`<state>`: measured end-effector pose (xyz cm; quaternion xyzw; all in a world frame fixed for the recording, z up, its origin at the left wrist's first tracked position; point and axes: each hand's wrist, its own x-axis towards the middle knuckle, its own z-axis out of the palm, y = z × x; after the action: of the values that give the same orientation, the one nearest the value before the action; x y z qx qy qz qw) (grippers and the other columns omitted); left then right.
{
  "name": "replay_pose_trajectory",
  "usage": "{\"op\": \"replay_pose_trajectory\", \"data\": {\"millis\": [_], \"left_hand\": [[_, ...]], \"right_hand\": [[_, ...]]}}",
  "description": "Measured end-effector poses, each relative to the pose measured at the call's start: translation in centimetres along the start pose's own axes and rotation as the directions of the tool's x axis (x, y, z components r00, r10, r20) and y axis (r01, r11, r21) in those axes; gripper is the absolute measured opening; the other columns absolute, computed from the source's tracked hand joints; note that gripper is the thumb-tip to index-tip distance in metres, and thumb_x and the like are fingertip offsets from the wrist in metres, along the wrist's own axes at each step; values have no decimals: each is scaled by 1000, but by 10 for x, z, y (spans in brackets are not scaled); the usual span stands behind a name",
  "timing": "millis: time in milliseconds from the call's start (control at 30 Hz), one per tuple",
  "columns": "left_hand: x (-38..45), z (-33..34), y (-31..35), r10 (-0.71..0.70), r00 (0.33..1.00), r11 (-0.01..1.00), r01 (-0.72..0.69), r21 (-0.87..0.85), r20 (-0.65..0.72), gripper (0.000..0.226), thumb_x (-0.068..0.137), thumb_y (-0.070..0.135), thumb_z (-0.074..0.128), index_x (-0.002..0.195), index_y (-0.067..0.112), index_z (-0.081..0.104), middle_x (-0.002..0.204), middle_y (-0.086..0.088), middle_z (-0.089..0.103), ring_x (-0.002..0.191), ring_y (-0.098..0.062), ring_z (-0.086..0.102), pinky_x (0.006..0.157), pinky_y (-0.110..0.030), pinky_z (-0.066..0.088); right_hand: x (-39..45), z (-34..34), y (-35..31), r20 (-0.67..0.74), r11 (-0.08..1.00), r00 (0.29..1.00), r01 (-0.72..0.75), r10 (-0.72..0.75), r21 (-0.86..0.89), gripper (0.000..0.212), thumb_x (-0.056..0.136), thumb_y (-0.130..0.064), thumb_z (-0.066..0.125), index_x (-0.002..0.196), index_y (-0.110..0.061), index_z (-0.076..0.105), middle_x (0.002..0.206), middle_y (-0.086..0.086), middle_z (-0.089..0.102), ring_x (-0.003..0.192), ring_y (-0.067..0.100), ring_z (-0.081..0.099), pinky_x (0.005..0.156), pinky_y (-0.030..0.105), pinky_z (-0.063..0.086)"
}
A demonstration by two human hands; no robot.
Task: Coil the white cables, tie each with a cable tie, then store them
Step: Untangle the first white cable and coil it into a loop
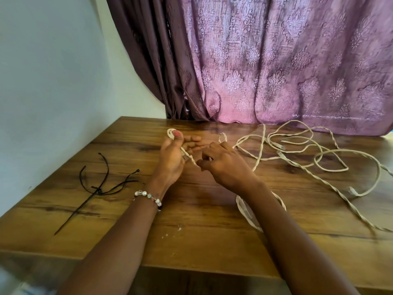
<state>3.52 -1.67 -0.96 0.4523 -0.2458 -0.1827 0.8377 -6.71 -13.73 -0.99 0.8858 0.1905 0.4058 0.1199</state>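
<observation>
**Coiling step: first loop of white cable forming in hand**

Both hands work mid-tabletop [191, 241]. Left hand [171, 160] holds a twisted run of white cable [302, 165]: thumb presses a small loop [170, 133] at the far side of the hand, the other fingers partly straightened under the strand. Right hand [225, 165] has fingers curled, and the thumb and forefinger appear to pinch the same strand just near of the left palm; exact contact is partly hidden by the knuckles. Rest of cable sprawls loose over the right half of the tabletop, w/ plug ends [281, 146] amid the loops; one flattened loop [244, 209] passes under the right forearm. Whether this is one cable or several, cannot tell.

Black cable ties [100, 186] lie in a loose pile at left, well apart from the hands, untouched.

Judgement: early in task; coil barely begun, nothing tied. To do the step well: keep left hand as fixed anchor, feed w/ right, make each turn match the first loop, let the twisted pair roll so it does not kink. Draw slack slowly, since the pile at right crosses itself and could snag or knot. Free the loop under the forearm first.

Containers: none in view; no box, bag or drawer seen, so storage place unknown. Purple curtain [276, 60] hangs behind the far edge.
</observation>
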Motion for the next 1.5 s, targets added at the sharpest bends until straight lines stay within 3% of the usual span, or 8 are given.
{"op": "replay_pose_trajectory", "data": {"millis": [167,267,400,633,833,1000,1333,1500], "left_hand": [[-10,4,-11,-104,981,791,-16,612,161,35,100,39,38,117,9,42,77,-4,60,53,-4,59,47,-20,47],[-17,7,-8,-185,947,682,-69,728,263,30,99,45,36,109,23,53,65,0,57,49,-9,52,41,-21,39],[-15,6,2,-232,889,812,-47,582,395,71,91,59,24,89,-2,60,46,3,43,38,-6,34,37,-15,27],[-10,1,6,-259,836,965,245,92,484,45,85,53,47,70,14,63,40,8,27,30,-2,18,40,-15,10],[-10,-8,13,-290,765,947,318,56,575,46,77,54,66,82,8,60,43,10,27,31,-2,19,39,-12,16],[-6,-3,14,-308,883,947,320,26,354,41,93,49,36,76,13,44,40,8,26,28,-2,19,36,-17,9],[6,-15,25,-125,990,877,142,-458,69,53,97,57,21,71,16,41,46,5,34,32,-6,25,38,-18,18],[4,-9,20,-73,997,965,71,-254,2,35,102,41,28,89,16,48,60,2,49,43,-9,36,46,-21,31]], "right_hand": [[-3,-10,11,68,909,974,-226,216,351,22,64,-26,82,76,-13,68,74,-3,64,70,2,46,67,26,38],[-6,-19,24,86,794,916,-384,391,472,21,61,-18,83,72,-11,67,61,-4,63,57,-4,48,57,13,38],[-16,-27,46,72,707,815,-540,576,457,18,63,-10,85,77,-11,72,64,-4,65,64,7,57,54,11,39],[-22,-19,51,188,532,670,-703,718,471,10,73,-16,80,79,-10,74,60,0,67,52,13,56,52,25,42],[-24,-15,53,163,543,621,-763,767,352,10,83,-13,69,79,-5,71,64,11,68,47,7,47,51,23,39],[-33,-6,60,144,662,686,-727,713,183,32,82,-41,70,72,-10,66,59,12,62,58,31,56,54,38,47],[-6,-11,12,602,952,757,-307,255,-17,33,94,-21,51,126,-19,54,113,9,63,108,29,58,88,37,44],[6,-9,-16,458,994,885,-105,90,6,27,94,-15,52,120,-10,58,104,13,62,95,36,61,79,43,50]]}}
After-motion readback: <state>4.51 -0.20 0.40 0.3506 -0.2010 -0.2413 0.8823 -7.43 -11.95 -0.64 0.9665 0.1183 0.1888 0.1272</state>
